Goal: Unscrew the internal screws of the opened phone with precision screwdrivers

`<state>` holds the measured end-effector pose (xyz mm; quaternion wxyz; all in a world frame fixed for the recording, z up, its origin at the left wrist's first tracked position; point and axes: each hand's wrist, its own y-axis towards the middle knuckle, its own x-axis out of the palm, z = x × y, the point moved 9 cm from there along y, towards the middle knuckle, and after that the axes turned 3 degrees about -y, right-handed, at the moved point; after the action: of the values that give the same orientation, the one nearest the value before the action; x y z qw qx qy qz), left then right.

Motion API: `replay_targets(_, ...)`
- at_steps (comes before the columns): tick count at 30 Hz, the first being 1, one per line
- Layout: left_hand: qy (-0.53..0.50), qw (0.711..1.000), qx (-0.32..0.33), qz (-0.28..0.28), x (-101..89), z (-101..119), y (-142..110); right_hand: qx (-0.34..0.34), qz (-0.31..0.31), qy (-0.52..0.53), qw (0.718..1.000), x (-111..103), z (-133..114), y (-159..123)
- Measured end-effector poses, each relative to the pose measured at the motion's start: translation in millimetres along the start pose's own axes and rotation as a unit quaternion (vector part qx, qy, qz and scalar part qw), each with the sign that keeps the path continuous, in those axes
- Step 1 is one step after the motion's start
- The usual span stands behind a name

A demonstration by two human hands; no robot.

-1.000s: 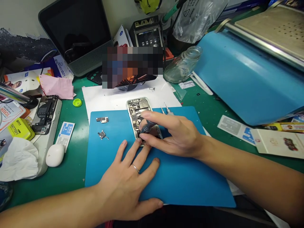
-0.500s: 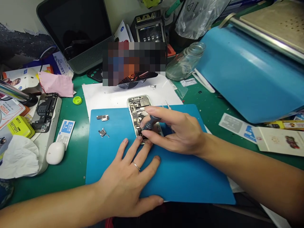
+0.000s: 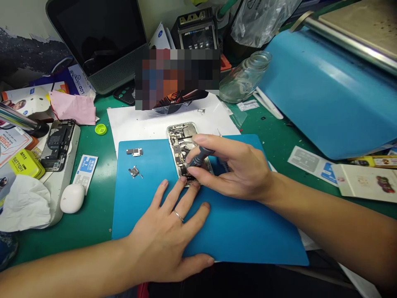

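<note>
An opened phone (image 3: pixel 182 136) with bare inner parts lies on the blue mat (image 3: pixel 242 236), its top end over white paper. My left hand (image 3: pixel 173 223) is spread flat on the mat, and its middle and ring fingertips rest on the phone's lower end. In a pinch of thumb and fingers, my right hand (image 3: pixel 235 167) holds a dark grey screwdriver (image 3: pixel 201 155) tilted over the lower half of the phone. The screwdriver's tip is hidden. Two small metal phone parts lie left of the phone: a flat module (image 3: pixel 134 152) and a bracket-like piece (image 3: pixel 135 171).
A second opened phone (image 3: pixel 58 145) lies on a white box at left, near a white earbud case (image 3: pixel 72 198) and a green cap (image 3: pixel 101 129). Behind the mat are white paper (image 3: pixel 124 120) and a tilted glass jar (image 3: pixel 245 78). Cards and a booklet (image 3: pixel 362 182) lie at right.
The view has shifted slightly. Both hands keep nearly the same places, and the screwdriver's handle end has swung a little up and to the right in my right hand.
</note>
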<state>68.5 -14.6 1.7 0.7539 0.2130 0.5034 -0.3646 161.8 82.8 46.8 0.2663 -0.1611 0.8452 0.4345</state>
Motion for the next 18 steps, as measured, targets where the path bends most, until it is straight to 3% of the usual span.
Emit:
replay_targets(12, 0.015, 1.0, 0.003, 0.008, -1.6, 1, -1, -0.062, 0.011, -0.026, 0.998, -7, -14, 5)
replay_targets(18, 0.047, 0.998, 0.02, 0.023, -2.8, 6, -2, -0.019, 0.018, -0.016, 1.0, -10, -5, 5)
